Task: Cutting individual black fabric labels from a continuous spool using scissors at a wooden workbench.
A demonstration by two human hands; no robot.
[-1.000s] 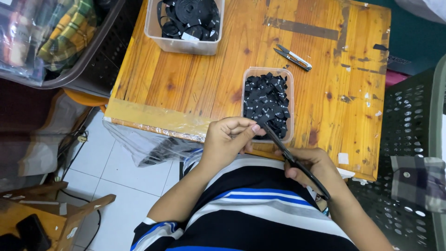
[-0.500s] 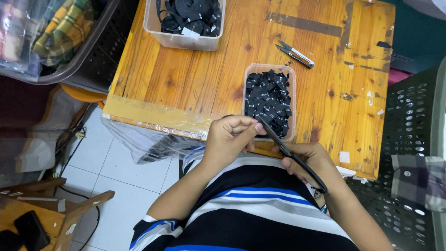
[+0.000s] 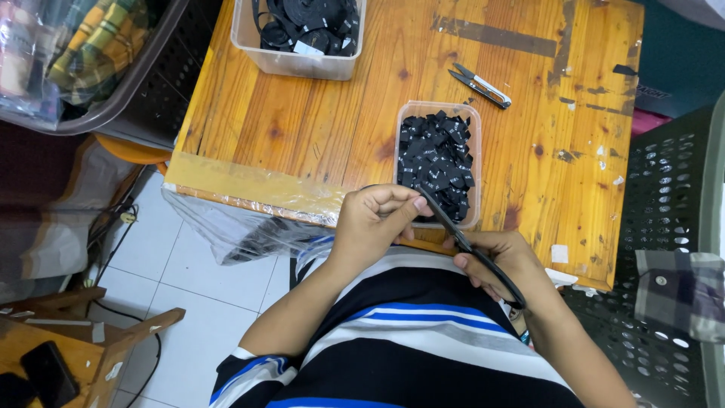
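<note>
A worn wooden table (image 3: pixel 317 121) is seen from above, filling the upper middle of the view, with a person in a black, white and blue striped shirt (image 3: pixel 423 340) seated at its near edge at 6 o'clock. A dark plastic crate (image 3: pixel 664 227) stands at 3 o'clock, and a basket of folded checked cloth (image 3: pixel 91 53) is seen at 10 o'clock. At 12 o'clock on the table a clear tub (image 3: pixel 298 34) of coiled black ribbon is set. Nearer the person, just right of centre, a smaller clear tray (image 3: pixel 438 162) is filled with small cut black labels. At 1 o'clock a small pair of thread snips (image 3: pixel 481 85) is left lying, well apart from both hands.

The left hand (image 3: pixel 374 227) is curled closed at the table edge, just beside the tray; something small seems to be pinched at its fingertips, though the piece itself cannot be made out. Black scissors (image 3: pixel 472 249) are gripped in the right hand (image 3: pixel 506 261), the blades angled up toward 11 o'clock and meeting the left fingertips.

A cutting step appears to be in hand: a label is judged to be snipped from its strip. For the next move, a steady pinch and a clean closing of the blades would be called for, with the cut piece dropped over the tray.
</note>
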